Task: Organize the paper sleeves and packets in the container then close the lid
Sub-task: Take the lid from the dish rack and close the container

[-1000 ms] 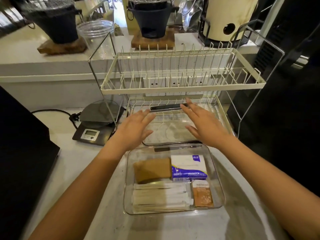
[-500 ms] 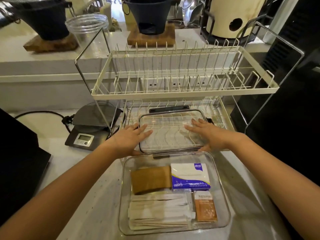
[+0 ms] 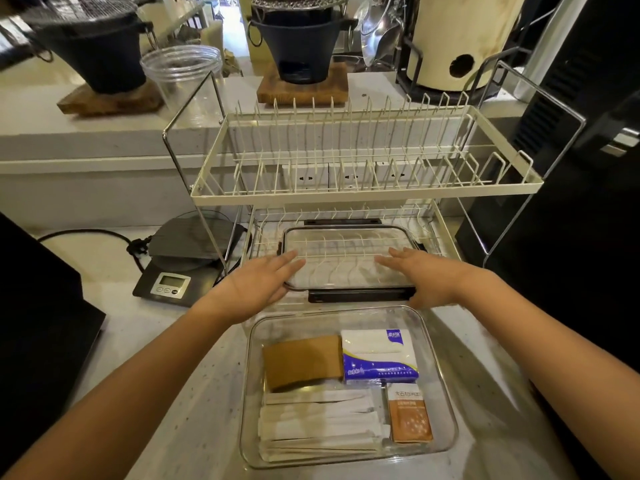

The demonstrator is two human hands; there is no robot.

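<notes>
Sorting looks done, judged from the layout. Clear container at 6 o'clock on the counter, open on top, holding 4 groups packed side by side: brown paper sleeve at 10 o'clock inside it, blue and white tissue pack at 1 o'clock just beside the sleeve, white paper sleeves stacked flat from 6 to 8 o'clock, orange packet at 4 o'clock touching the right end of that stack. Nothing loose on the counter around the container, as far as can be seen.

Left to do: the lid. Clear lid with dark clip edges lying flat on the lower shelf of the white dish rack, at 12 o'clock from the container and close behind its far rim. Left hand at the lid's 8 o'clock corner, fingers spread over the top edge, palm down. Right hand at the lid's 4 o'clock corner, fingers flat on top, thumb reaching under the near edge. Both hands touching the lid; firm grasp or mere resting contact cannot be told from here.

Probably about to lift the lid clear of the rack wires, bring it toward 6 o'clock, line it up with the rim, press down and snap the clips. Kitchen scale at 9 o'clock from the lid, out of the way.
</notes>
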